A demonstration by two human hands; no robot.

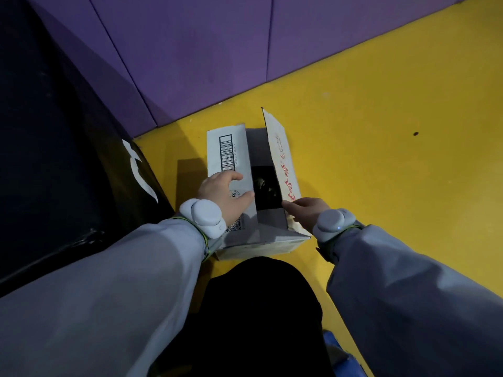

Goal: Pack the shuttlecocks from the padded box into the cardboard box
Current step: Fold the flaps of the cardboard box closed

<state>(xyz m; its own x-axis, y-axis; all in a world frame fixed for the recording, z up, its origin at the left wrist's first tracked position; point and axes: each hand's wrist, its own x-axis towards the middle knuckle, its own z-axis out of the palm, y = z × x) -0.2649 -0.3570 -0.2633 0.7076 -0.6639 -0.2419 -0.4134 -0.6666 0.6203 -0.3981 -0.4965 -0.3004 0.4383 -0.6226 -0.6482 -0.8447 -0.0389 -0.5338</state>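
Observation:
The cardboard box (pixel 258 247) sits on the yellow floor in front of my knees. Its left flap (pixel 227 151), printed with a barcode, lies nearly flat, and my left hand (pixel 224 193) presses on it with fingers spread. The right flap (pixel 280 156), with red writing, stands half raised; my right hand (pixel 306 210) touches its near edge with the fingertips. Through the dark gap between the flaps I see pale shuttlecocks (pixel 260 183) inside. The black padded box (pixel 54 148) fills the left side of the view, and its inside is hidden.
A purple padded wall (pixel 206 50) runs behind the box. The yellow floor (pixel 381 131) stretches to the right. My dark trouser leg (pixel 261 308) is just below the box. Something blue (pixel 333 346) lies at the bottom right.

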